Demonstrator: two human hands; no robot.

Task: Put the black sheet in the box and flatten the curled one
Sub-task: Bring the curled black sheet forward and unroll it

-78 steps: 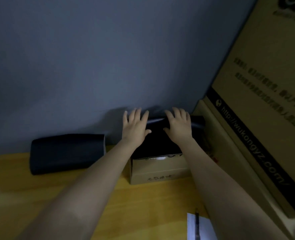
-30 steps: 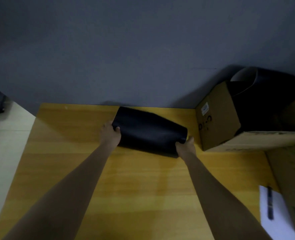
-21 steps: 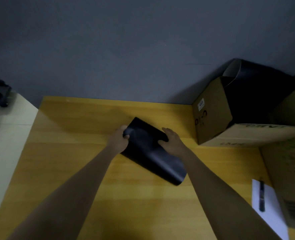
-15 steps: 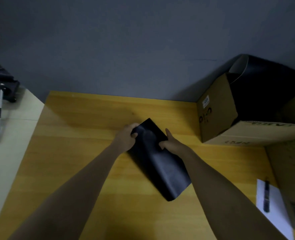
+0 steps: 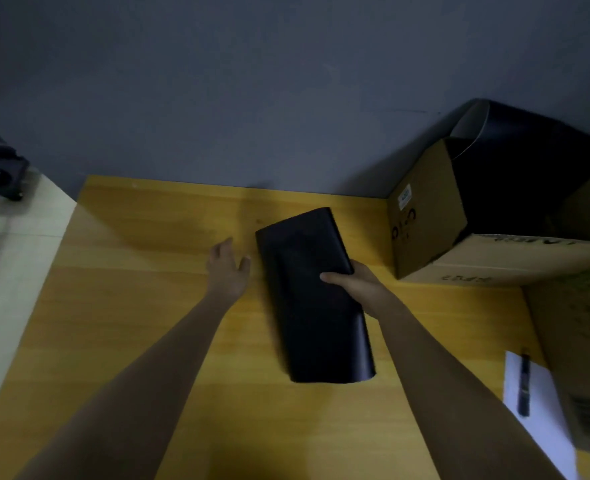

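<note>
Two bare hands are working over the wooden table (image 5: 148, 323). Right hand (image 5: 359, 287) is gripping the right edge of the curled black sheet (image 5: 312, 299), with the thumb lying on top and the fingers wrapping underneath. Left hand (image 5: 227, 271) is hovering just left of the curled black sheet, fingers spread and holding nothing, not touching it. Curled black sheet is lying lengthwise on the table, its far end pointing toward the grey wall (image 5: 252, 81) and its near end arching up off the wood. Cardboard box (image 5: 425, 223) is sitting right of the curled black sheet, near it but apart, against the wall. Second black sheet (image 5: 529, 168) is standing inside the box, its curled top rising above the rim. White paper (image 5: 543, 410) with a dark pen (image 5: 524, 386) on it is lying right of the curled black sheet, well apart, at the near table edge.
</note>
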